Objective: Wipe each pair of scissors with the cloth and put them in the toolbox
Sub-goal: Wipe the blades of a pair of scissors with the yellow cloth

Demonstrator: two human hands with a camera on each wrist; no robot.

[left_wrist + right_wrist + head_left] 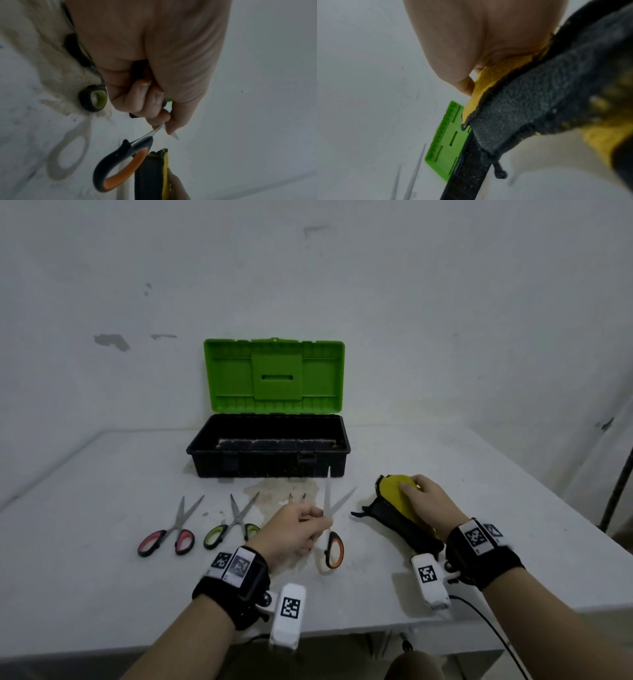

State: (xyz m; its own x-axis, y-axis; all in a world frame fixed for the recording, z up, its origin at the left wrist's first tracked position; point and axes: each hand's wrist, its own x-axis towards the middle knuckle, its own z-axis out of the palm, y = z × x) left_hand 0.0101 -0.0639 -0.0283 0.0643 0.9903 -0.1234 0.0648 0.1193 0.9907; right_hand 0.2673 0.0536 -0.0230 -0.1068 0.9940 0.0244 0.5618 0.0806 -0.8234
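Note:
My left hand (317, 522) pinches the blades of the orange-handled scissors (334, 547) near the pivot, holding them just above the table with the open blades pointing away from me. In the left wrist view the orange handle (120, 165) hangs below my fingers (154, 100). My right hand (416, 491) grips the yellow and black cloth (394, 508), which lies to the right of the scissors; the cloth (539, 108) fills the right wrist view. The toolbox (270, 463) stands open behind, with a black base and a raised green lid (274, 374).
Pink-handled scissors (166, 537) and green-handled scissors (233, 525) lie open on the white table (85, 491) to the left. The tips of a third pair (296, 498) show past my left hand. A wall stands close behind; the table edge is near me.

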